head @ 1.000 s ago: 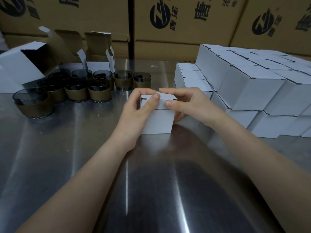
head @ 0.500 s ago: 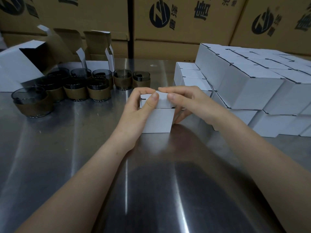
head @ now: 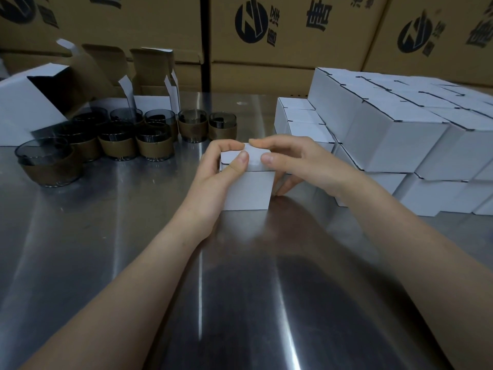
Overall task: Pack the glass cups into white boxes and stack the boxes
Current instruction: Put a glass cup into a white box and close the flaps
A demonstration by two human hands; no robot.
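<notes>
Both hands grip a small white box (head: 246, 188) mid-bench. Left hand (head: 213, 177) and right hand (head: 298, 164) curl fingers over its lid, thumbs pressing.

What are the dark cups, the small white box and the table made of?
Cups: smoky glass, see-through rims; the brown band looks like cork or leather, unclear. Box: matte white cardboard, with folded flaps. Table: probably brushed stainless steel, given streaky reflections.
</notes>
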